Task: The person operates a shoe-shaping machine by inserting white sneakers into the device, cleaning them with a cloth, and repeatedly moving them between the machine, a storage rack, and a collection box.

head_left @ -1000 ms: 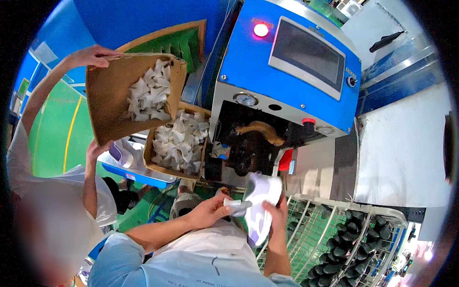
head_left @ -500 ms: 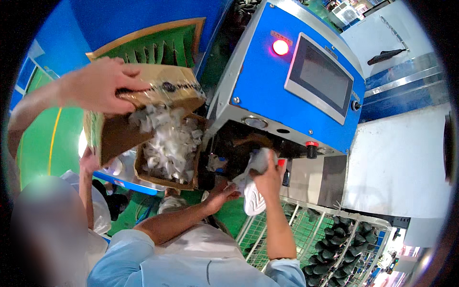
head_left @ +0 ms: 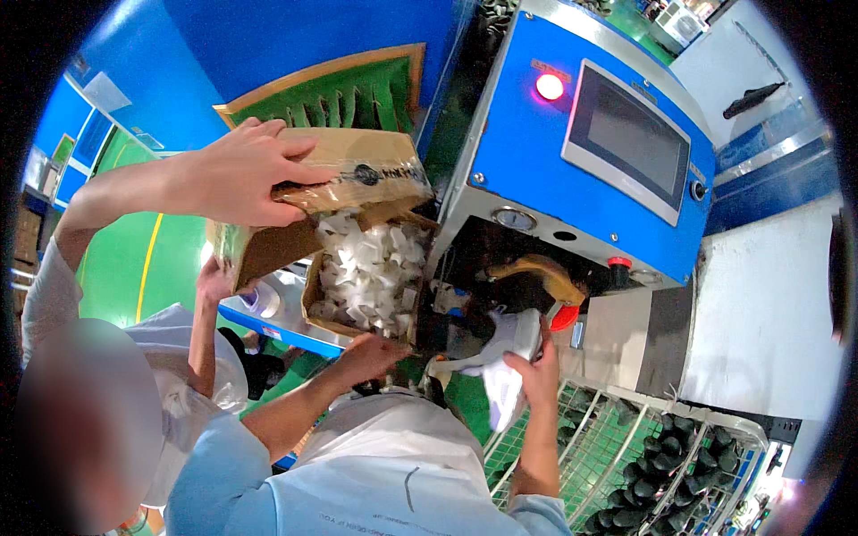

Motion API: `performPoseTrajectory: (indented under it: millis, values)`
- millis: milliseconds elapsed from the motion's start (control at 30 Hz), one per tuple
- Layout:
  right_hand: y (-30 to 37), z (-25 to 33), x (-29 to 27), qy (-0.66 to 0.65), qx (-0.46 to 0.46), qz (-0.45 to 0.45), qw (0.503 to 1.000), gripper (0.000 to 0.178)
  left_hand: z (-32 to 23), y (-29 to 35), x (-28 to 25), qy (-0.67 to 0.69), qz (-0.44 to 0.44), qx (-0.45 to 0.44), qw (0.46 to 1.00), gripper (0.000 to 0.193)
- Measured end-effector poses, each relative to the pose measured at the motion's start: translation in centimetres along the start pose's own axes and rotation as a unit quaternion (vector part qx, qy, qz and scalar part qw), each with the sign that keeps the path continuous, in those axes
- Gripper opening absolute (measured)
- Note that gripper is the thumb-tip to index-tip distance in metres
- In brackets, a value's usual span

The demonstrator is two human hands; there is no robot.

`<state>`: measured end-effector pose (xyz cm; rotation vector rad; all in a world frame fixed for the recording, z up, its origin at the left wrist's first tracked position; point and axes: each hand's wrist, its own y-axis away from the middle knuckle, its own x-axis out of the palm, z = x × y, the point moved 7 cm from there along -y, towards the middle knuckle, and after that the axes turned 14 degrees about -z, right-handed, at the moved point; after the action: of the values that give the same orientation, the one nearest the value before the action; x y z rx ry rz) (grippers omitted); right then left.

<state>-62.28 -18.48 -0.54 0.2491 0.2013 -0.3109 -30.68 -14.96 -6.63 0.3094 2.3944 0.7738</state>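
My right hand [head_left: 538, 362] grips a white shoe [head_left: 514, 339] below the front of the blue machine. A pale flap or strip [head_left: 458, 364] sticks out from the shoe's left side. My left hand [head_left: 374, 355] is apart from the shoe, at the near edge of an open cardboard box [head_left: 313, 313]. Its fingers are curled together; what they hold, if anything, is hidden. Many small white pieces [head_left: 371, 272] fill that box. Above it, a co-worker's hand [head_left: 255, 174] steadies a second, tilted cardboard box [head_left: 357, 156], while the co-worker's other hand [head_left: 214, 279] supports its lower side.
The blue machine [head_left: 509, 134] has a lit red lamp [head_left: 550, 87], a screen [head_left: 630, 134] and a red knob [head_left: 618, 268]. Beneath it sit a mustard-coloured curved part [head_left: 545, 275] and a red part [head_left: 563, 317]. A wire rack [head_left: 617, 447] with dark shoe forms stands at right.
My left hand has left the shoe and moved to the box edge. The shoe has turned in my right hand. White pieces blurred between the boxes before now lie sharper in the lower box.
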Motion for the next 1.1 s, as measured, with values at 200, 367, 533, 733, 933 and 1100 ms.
performPoseTrajectory:
  millis: [200, 367, 533, 733, 933, 1100]
  values:
    - [9.7, -9.6, 1.0, -0.468, 0.364, -0.010, 0.805, 0.045, -10.5, 6.4, 6.3, 0.241, 0.126, 0.099, 0.957, 0.037]
    - [11.5, -8.0, 1.0, -0.485, 0.372, -0.006, 0.791, 0.053, -14.0, 9.6, 6.6, 0.044, 0.112, 0.233, 0.965, 0.042]
    - [9.9, -12.6, -3.1, -0.356, 0.309, -0.009, 0.882, 0.061, -12.5, 8.7, 6.7, 0.097, 0.114, 0.178, 0.973, 0.047]
    - [5.4, -1.2, -3.7, -0.162, 0.134, -0.080, 0.974, 0.083, -8.4, 5.8, 8.4, 0.104, 0.155, 0.152, 0.971, 0.045]
    - [1.0, 7.5, -2.0, 0.038, 0.009, -0.095, 0.995, 0.090, -10.4, 2.3, 9.7, 0.190, 0.107, 0.052, 0.975, 0.040]
    - [-2.6, 7.1, 0.6, 0.393, -0.134, -0.094, 0.905, 0.097, -7.5, -3.3, 16.2, 0.421, 0.102, -0.020, 0.901, 0.043]
